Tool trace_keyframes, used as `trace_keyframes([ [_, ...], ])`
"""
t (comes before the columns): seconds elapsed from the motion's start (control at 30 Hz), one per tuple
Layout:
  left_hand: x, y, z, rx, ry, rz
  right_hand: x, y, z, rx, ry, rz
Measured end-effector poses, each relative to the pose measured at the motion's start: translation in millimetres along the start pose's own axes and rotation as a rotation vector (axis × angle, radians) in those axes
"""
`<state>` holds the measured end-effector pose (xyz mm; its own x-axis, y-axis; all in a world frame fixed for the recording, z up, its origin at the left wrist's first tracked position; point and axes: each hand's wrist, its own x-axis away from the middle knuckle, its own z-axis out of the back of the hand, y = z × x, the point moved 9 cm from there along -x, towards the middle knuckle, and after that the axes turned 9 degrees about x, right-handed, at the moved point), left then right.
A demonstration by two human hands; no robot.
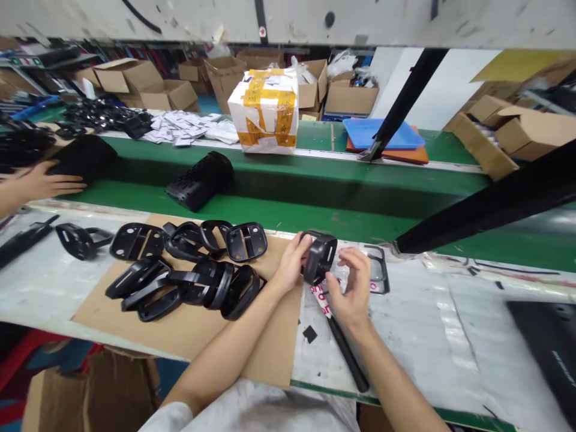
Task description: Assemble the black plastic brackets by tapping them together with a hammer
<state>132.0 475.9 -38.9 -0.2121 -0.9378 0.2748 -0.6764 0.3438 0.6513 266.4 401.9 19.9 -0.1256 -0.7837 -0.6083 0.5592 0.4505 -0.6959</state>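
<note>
My left hand [291, 264] is closed around a black plastic bracket-like part [320, 257] with a slotted face, holding it tilted above the bench. Just right of that part is my right hand [353, 285], its thumb and curved fingers apart with nothing visible between them. Below the hands lies a long black-handled tool [346, 354], its upper end wrapped in white and pink material. A thin black rounded frame [382, 270] lies behind my right hand. Several similar black plastic parts [246, 241] are grouped on a cardboard sheet [270, 354] to the left.
Behind the bench runs a green conveyor belt [279, 207] carrying a black perforated housing [200, 180]. Another person's hand [49, 183] touches a dark piece at far left. A black post [486, 198] slants in at right. A taped white box [265, 111] stands beyond.
</note>
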Motion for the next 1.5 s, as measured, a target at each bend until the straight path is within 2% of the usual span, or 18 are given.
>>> trace_keyframes([
  [0.1,6.3,-1.3,-11.8,-0.138,-0.093,-0.084,2.0,11.4,-7.4,-0.107,-0.075,-0.080],
  [0.2,10.6,-4.2,-17.1,-0.181,-0.136,-0.097,2.0,9.3,-15.5,-0.107,-0.177,-0.085],
  [0.27,11.9,-6.6,-18.9,-0.146,-0.158,-0.061,0.8,5.3,-16.6,-0.079,-0.204,-0.079],
  [0.4,13.9,-13.9,-29.4,0.074,-0.254,0.114,-3.7,0.0,-12.7,-0.102,-0.205,-0.077],
  [0.67,20.1,-22.2,-31.6,0.230,-0.169,0.418,-8.8,16.4,-13.7,-0.252,-0.292,-0.191],
  [0.9,21.9,-19.7,-27.7,0.311,-0.125,0.393,-4.7,14.5,-19.7,-0.351,-0.338,-0.200],
  [1.07,17.9,-20.2,-29.7,0.221,-0.142,0.295,-5.4,30.0,-19.3,-0.394,-0.268,-0.333],
  [1.2,17.6,-23.9,-35.8,0.073,-0.257,0.201,-11.8,38.9,-11.6,-0.494,-0.147,-0.472],
  [1.33,20.2,-23.9,-38.4,-0.089,-0.339,0.117,-16.8,36.2,-2.4,-0.600,0.016,-0.523],
  [1.4,22.4,-25.5,-38.6,-0.110,-0.357,0.128,-16.8,34.4,1.4,-0.676,0.105,-0.524],
  [1.5,29.7,-38.3,-42.4,-0.005,-0.397,0.293,-14.9,34.7,4.4,-0.846,0.208,-0.535],
])
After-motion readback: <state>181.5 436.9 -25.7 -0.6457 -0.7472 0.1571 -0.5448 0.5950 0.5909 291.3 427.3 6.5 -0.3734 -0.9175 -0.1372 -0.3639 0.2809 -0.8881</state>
